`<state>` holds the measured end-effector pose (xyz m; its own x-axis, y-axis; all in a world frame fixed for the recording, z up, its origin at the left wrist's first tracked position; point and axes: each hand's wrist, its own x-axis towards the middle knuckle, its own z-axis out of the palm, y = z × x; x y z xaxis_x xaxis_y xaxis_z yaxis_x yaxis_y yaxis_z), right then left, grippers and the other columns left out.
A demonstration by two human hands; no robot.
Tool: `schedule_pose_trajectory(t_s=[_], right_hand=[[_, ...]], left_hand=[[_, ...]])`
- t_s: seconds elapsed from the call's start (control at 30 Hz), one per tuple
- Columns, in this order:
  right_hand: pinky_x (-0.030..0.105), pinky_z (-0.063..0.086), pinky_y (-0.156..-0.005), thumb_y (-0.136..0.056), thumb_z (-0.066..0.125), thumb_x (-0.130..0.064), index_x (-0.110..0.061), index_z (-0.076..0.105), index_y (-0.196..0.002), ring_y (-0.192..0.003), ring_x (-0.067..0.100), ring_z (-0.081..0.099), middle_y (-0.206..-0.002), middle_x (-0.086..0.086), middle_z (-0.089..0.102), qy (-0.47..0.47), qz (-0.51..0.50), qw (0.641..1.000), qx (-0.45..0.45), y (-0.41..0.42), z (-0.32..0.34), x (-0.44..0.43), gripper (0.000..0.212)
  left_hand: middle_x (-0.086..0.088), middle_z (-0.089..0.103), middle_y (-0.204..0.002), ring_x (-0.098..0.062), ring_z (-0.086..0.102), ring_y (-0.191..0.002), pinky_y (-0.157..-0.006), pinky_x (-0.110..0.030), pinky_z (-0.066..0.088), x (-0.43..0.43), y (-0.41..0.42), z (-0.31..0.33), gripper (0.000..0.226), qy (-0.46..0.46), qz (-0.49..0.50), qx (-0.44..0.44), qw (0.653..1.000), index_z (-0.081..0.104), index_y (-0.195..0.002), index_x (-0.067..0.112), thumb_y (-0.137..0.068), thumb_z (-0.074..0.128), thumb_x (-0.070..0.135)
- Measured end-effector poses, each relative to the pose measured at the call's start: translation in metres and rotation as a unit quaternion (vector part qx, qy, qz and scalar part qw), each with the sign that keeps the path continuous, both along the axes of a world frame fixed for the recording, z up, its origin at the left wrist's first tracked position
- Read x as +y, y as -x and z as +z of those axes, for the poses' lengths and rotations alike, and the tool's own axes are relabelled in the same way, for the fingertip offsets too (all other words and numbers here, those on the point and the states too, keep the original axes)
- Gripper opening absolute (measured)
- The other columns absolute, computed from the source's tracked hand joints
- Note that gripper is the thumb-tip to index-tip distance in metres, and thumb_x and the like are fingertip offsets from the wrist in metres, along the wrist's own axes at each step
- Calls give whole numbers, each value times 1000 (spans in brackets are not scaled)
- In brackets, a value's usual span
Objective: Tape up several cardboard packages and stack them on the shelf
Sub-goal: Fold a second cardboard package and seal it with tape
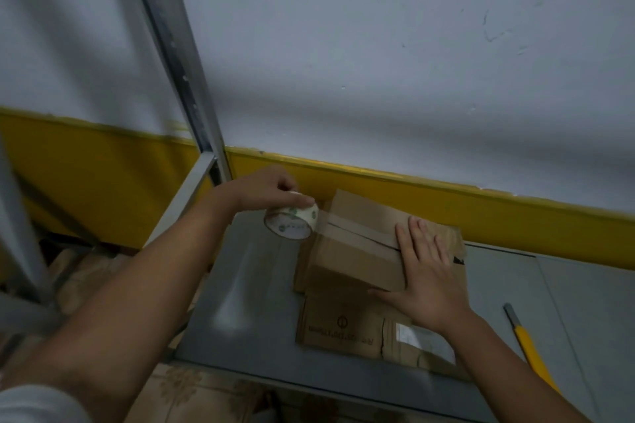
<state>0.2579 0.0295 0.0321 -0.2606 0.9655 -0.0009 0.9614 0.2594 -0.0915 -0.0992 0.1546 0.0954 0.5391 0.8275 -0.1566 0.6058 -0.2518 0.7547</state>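
Beside a yellow knife (531, 350), left hand (264, 187) grips tape roll (290, 220); right hand (424, 271) presses box (350, 251) flat-fingered.

Dim, bluish light; broad soft shadows across wall (378, 45); soft focus; wide-angle bending at edges.

The shelf surface (247, 285) lies bare left of the box (354, 251), hemmed by a metal post (178, 72) behind.

text: none legible; flat cardboard (340, 330): upside-down print, blurred; tape roll (290, 221): green marks, unreadable
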Motion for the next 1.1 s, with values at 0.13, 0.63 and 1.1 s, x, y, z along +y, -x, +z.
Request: schedule_pose_trajectory(t_s=[0.13,0.63,1.1], right_hand=[[50,-1,-129,-71,27,-104,-24,-18,-163,-156,19,-27,-170,3,-26,1,7,1000,-12,5,-1,2,130],[52,6,-129,-76,27,-102,-25,-11,-165,-158,21,-19,-172,4,-21,-3,5,1000,-24,5,-6,5,124],[49,-8,-127,-71,29,-103,-33,-23,-161,-154,19,-31,-167,1,-34,48,52,997,-41,-9,7,12,125]], left_hand=[[2,28,-55,-18,31,-47,-52,-35,24,3,-2,-6,66,-26,33,30,999,42,-53,25,-81,75,75],[0,35,-54,-20,38,-48,-54,-33,29,2,7,-27,66,-68,69,153,984,48,-55,24,-76,70,82],[1,50,-61,-5,46,-47,-51,-31,32,-23,-26,-83,61,-7,17,116,993,60,-71,12,-102,55,64]])
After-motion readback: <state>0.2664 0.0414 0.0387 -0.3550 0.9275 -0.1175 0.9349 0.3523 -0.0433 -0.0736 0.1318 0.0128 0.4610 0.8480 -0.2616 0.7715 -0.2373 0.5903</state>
